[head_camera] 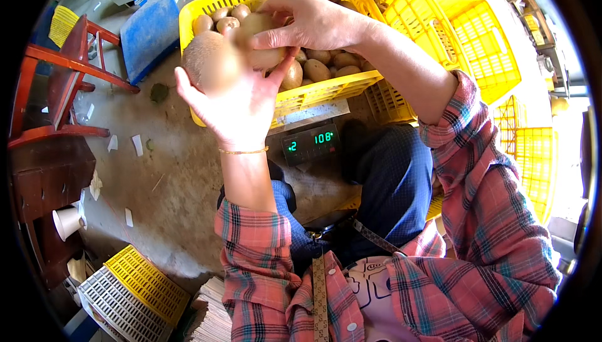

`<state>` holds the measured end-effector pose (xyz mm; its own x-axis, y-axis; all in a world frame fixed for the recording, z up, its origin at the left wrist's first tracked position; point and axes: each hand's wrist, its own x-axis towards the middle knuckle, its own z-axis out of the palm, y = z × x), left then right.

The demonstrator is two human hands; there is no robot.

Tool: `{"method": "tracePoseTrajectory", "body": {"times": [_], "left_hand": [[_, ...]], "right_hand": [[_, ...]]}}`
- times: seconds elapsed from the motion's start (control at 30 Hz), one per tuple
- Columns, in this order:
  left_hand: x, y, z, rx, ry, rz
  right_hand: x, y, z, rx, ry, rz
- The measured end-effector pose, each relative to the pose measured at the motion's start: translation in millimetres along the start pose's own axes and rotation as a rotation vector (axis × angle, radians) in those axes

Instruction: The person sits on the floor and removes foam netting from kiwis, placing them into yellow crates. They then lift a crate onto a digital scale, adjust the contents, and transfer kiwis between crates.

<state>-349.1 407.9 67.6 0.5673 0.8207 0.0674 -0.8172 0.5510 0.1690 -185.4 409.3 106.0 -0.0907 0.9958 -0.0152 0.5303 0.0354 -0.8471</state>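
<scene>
Several brown kiwifruits [317, 70] lie in a yellow plastic crate [324, 90] in front of me. My left hand [240, 102], palm up above the crate's near left part, carries a brown kiwifruit [203, 52] in its fingers; part of it is blurred. Above it my right hand [305, 22] reaches in from the right, its thumb and fingers around another kiwifruit [256, 26], also partly blurred. Below the crate, a digital scale display [310, 143] glows with green digits.
More yellow crates [484, 36] stand at the right. A red wooden stool [70, 69] and a blue board [149, 36] are at the upper left. Yellow and white baskets [136, 290] lie at the lower left, near a white cup [67, 223]. Paper scraps [137, 145] litter the floor.
</scene>
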Motion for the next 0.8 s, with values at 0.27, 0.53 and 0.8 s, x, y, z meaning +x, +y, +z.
{"method": "tracePoseTrajectory", "body": {"times": [0.27,0.53,0.8], "left_hand": [[-1,21,-13,-0.035,0.229,0.116],[2,22,-13,-0.006,0.264,0.161],[1,14,-7,0.124,0.357,0.195]], "right_hand": [[28,64,33,-0.555,-0.079,0.355],[41,120,75,-0.243,-0.311,0.743],[-15,62,7,0.867,-0.185,0.288]]}}
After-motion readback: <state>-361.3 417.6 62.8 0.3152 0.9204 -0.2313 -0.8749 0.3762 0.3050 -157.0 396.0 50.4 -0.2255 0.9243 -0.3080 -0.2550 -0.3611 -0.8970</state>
